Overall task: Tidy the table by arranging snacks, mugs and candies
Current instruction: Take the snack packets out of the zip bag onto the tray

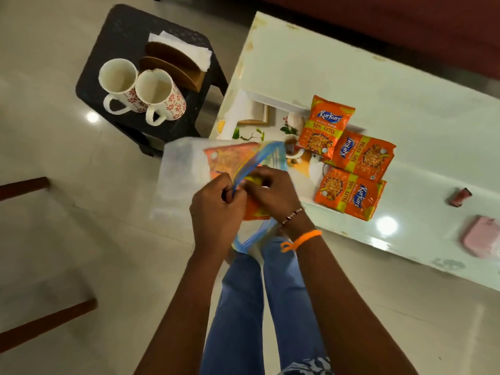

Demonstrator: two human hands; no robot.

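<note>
My left hand [216, 209] and my right hand [273, 193] both pinch the blue zip edge of a clear plastic zip bag [184, 169], held in the air beside the table's near-left corner. An orange snack packet [230, 158] shows through the bag. Three orange Kurkure packets [349, 158] lie side by side on the white table [311, 69], just right of my hands. Two white mugs with red flowers [140, 90] stand upright and touching on a black stool [121, 36] to the left. A small red candy [460, 197] lies on the table at the right.
A wooden napkin holder with white napkins [176, 58] stands behind the mugs on the stool. A pink object [483, 236] rests at the table's right edge. A printed picture mat [259, 123] lies under the packets. Wooden chair rails [40, 320] show at left, my jeans below.
</note>
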